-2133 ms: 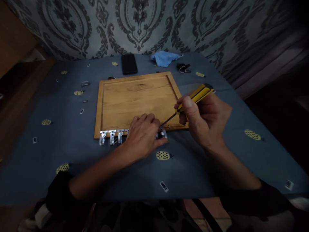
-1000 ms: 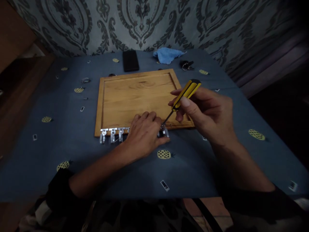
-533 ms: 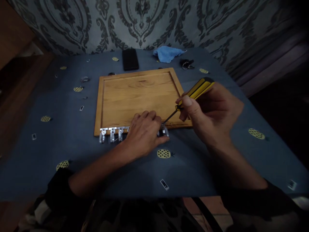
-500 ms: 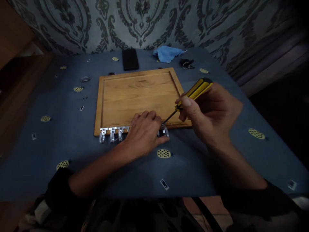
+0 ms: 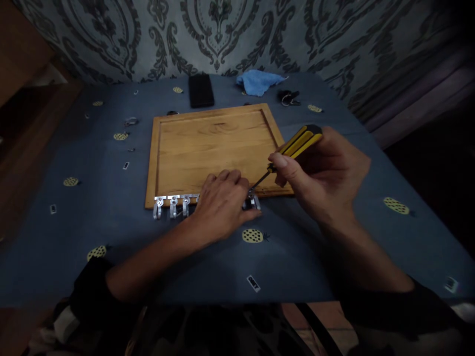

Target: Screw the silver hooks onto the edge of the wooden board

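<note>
A wooden board with a raised rim lies flat on the blue tablecloth. A row of metal hooks is fixed along its near edge. My left hand rests over the right part of that row, fingers curled and pressing a hook against the edge. My right hand grips a yellow-and-black screwdriver, slanted down to the left. Its thin tip meets the hook right beside my left fingertips.
At the far side of the table lie a black phone, a crumpled blue cloth and a bunch of keys. Small metal parts are scattered on the left. Patterned wallpaper rises behind.
The screwdriver handle has rocked up and back down in my right hand while its tip stays on the hook. My left hand has stayed in place.
</note>
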Demonstrator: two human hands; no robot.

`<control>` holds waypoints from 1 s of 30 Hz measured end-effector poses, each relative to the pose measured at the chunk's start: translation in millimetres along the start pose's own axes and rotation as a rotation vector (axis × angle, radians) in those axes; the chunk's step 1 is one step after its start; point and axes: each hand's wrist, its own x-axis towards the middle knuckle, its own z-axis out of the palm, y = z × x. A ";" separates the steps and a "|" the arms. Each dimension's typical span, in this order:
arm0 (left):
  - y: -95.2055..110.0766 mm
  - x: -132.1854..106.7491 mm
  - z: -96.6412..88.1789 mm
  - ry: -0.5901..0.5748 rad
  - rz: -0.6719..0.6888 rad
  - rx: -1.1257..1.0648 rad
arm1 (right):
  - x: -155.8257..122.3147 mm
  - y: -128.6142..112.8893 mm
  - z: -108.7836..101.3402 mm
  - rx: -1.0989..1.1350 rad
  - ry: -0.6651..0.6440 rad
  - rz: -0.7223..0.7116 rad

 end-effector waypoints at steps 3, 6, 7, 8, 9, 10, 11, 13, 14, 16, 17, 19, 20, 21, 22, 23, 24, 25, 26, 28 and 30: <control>0.0 -0.6 0.6 0.008 -0.002 0.000 | 1.5 -2.1 0.9 0.064 0.005 0.040; 0.3 -0.2 0.5 0.004 -0.006 0.000 | 4.0 -5.1 0.0 0.136 -0.022 0.079; 0.3 0.1 0.4 0.000 -0.007 -0.002 | 4.9 -6.3 -1.1 0.134 -0.046 0.094; 0.3 0.4 0.4 -0.005 -0.008 -0.005 | 5.7 -7.7 -2.7 0.120 -0.076 0.110; 0.2 0.6 0.4 -0.008 -0.010 -0.006 | 6.3 -9.1 -4.6 0.101 -0.108 0.122; 0.0 0.8 0.6 -0.009 -0.010 -0.005 | 6.8 -10.4 -6.5 0.082 -0.138 0.129; -0.2 1.0 0.8 -0.006 -0.008 -0.003 | 7.1 -11.5 -8.2 0.067 -0.162 0.130; -0.6 0.9 1.1 0.002 -0.002 0.004 | 7.0 -12.4 -10.0 0.049 -0.176 0.130; -0.6 0.8 1.1 0.001 0.000 0.007 | 6.6 -11.9 -9.8 0.044 -0.168 0.128; -0.5 0.6 0.7 -0.003 -0.002 0.008 | 5.2 -8.9 -7.1 0.039 -0.124 0.119; -0.3 0.4 0.4 -0.006 -0.006 0.008 | 4.2 -6.7 -4.9 0.044 -0.101 0.103; 0.1 0.2 -0.4 -0.007 -0.012 0.004 | 2.4 -1.8 0.0 0.068 -0.074 0.062; 0.3 0.2 -0.8 -0.007 -0.013 0.002 | 1.9 0.1 2.0 0.089 -0.067 0.043; 0.4 0.2 -1.1 -0.006 -0.014 0.000 | 1.7 1.4 3.3 0.108 -0.051 0.031; 0.4 0.2 -1.4 -0.005 -0.013 -0.002 | 1.9 1.8 3.8 0.124 -0.019 0.021; 0.5 0.2 -1.7 -0.006 -0.012 -0.004 | 2.5 1.3 3.5 0.132 0.030 0.013; 0.5 0.2 -2.0 -0.011 -0.013 -0.003 | 3.4 0.0 2.5 0.131 0.081 0.009; 0.6 0.2 -2.4 -0.019 -0.016 0.000 | 4.5 -1.8 0.9 0.124 0.123 0.001; 0.7 0.3 -2.7 -0.028 -0.018 0.004 | 5.5 -3.8 -0.9 0.109 0.144 0.003; 1.1 0.3 -3.4 -0.037 -0.024 0.010 | 6.8 -7.0 -3.8 0.077 0.123 0.015; 1.4 0.4 -3.9 -0.031 -0.024 0.008 | 6.8 -7.9 -4.8 0.061 0.070 0.018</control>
